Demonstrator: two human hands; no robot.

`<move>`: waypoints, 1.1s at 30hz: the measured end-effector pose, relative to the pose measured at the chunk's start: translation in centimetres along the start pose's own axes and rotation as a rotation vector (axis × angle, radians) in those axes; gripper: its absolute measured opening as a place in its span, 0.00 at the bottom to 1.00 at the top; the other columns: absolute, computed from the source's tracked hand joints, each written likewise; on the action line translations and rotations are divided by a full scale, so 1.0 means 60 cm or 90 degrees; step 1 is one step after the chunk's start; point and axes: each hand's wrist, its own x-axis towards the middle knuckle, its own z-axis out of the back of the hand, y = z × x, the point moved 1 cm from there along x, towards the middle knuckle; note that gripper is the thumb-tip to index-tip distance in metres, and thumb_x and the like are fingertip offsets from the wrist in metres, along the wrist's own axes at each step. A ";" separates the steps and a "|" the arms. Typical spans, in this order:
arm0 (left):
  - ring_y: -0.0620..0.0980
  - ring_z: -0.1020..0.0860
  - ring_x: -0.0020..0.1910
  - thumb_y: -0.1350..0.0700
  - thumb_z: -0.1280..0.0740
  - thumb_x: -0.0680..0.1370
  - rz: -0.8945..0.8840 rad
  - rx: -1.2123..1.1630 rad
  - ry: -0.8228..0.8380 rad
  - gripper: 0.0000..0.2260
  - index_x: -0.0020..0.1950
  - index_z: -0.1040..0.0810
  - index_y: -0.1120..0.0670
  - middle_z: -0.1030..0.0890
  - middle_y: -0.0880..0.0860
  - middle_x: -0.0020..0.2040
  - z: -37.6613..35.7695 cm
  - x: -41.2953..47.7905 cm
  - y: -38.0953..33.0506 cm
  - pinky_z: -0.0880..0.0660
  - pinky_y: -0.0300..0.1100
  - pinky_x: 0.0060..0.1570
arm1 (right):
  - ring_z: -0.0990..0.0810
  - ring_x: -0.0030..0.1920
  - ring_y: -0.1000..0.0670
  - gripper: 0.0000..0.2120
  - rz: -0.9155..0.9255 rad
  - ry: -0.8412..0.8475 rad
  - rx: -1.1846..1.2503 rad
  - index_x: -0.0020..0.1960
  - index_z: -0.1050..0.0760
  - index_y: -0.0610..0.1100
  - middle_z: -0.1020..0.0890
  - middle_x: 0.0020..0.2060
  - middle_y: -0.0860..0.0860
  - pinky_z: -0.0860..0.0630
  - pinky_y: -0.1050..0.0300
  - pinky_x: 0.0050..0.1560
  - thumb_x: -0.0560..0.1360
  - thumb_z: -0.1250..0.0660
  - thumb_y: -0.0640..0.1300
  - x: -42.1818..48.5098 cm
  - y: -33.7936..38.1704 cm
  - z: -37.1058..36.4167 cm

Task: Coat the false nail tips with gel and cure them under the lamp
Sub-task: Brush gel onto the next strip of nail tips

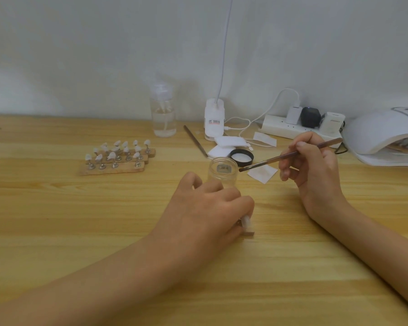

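White false nail tip (246, 221), seemingly stand-mounted, steadied in your left hand (205, 208); right hand (316, 165) grips slim brown brush (290, 154) at clear gel jar (223, 171).

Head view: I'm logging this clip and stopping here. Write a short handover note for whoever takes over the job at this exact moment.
Left hand: grips a small stand carrying one nail tip, low on the table.
Right hand: holds the brush, bristles at the open gel jar.
Lid is off, behind the jar. Racks of tips stand at left; the lamp at right seems to hold a rack.
Left: coat, then cure. Which tips are already coated cannot be told.
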 end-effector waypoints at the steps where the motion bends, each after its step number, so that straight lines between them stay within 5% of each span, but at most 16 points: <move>1: 0.47 0.22 0.41 0.52 0.34 0.76 -0.011 0.022 -0.017 0.03 0.45 0.22 0.44 0.19 0.42 0.40 0.002 0.000 -0.001 0.31 0.46 0.47 | 0.23 0.30 0.52 0.07 -0.001 -0.001 0.007 0.41 0.28 0.46 0.21 0.29 0.50 0.26 0.61 0.28 0.77 0.41 0.41 0.001 0.001 -0.001; 3: 0.44 0.22 0.41 0.51 0.34 0.75 -0.014 -0.028 -0.032 0.03 0.44 0.22 0.43 0.19 0.40 0.40 0.013 0.002 0.000 0.33 0.45 0.47 | 0.22 0.31 0.52 0.12 -0.001 0.006 0.005 0.40 0.28 0.46 0.20 0.30 0.51 0.24 0.60 0.30 0.81 0.42 0.39 0.002 0.004 -0.005; 6: 0.40 0.22 0.41 0.50 0.32 0.76 0.062 -0.311 -0.018 0.03 0.43 0.23 0.43 0.19 0.36 0.42 0.037 0.013 0.017 0.32 0.34 0.45 | 0.20 0.33 0.51 0.12 0.018 0.051 -0.050 0.41 0.29 0.46 0.18 0.32 0.51 0.22 0.59 0.33 0.83 0.43 0.38 0.006 0.015 -0.014; 8: 0.41 0.19 0.37 0.52 0.27 0.75 0.114 -0.502 -0.033 0.04 0.43 0.21 0.47 0.16 0.40 0.43 0.046 0.026 0.040 0.29 0.28 0.37 | 0.19 0.33 0.49 0.10 0.038 0.105 -0.117 0.43 0.30 0.44 0.18 0.33 0.48 0.21 0.58 0.34 0.83 0.41 0.39 0.009 0.024 -0.026; 12: 0.45 0.19 0.33 0.55 0.28 0.75 0.214 -0.660 -0.112 0.05 0.49 0.20 0.53 0.14 0.48 0.43 0.037 0.038 0.097 0.27 0.30 0.33 | 0.19 0.30 0.46 0.08 0.077 0.178 -0.250 0.43 0.28 0.42 0.18 0.32 0.45 0.21 0.57 0.31 0.81 0.37 0.39 0.013 0.031 -0.055; 18: 0.44 0.23 0.32 0.52 0.27 0.71 0.339 -0.773 -0.178 0.03 0.43 0.19 0.48 0.19 0.47 0.35 -0.009 0.029 0.138 0.27 0.35 0.33 | 0.21 0.30 0.49 0.07 0.039 0.210 -0.297 0.45 0.28 0.38 0.19 0.32 0.43 0.23 0.57 0.29 0.81 0.37 0.38 0.011 0.021 -0.068; 24: 0.44 0.20 0.36 0.51 0.26 0.68 0.353 -0.819 -0.184 0.09 0.45 0.16 0.53 0.16 0.50 0.39 -0.030 0.025 0.141 0.23 0.34 0.37 | 0.20 0.30 0.49 0.08 0.007 0.233 -0.273 0.44 0.29 0.40 0.18 0.32 0.45 0.22 0.59 0.30 0.82 0.38 0.39 0.010 0.018 -0.071; 33: 0.42 0.19 0.38 0.62 0.27 0.74 0.367 -0.732 -0.197 0.04 0.46 0.17 0.54 0.16 0.44 0.44 -0.039 0.026 0.143 0.24 0.33 0.37 | 0.22 0.30 0.51 0.11 -0.043 0.006 -0.068 0.41 0.30 0.43 0.20 0.29 0.49 0.26 0.61 0.27 0.83 0.42 0.40 0.008 0.007 -0.043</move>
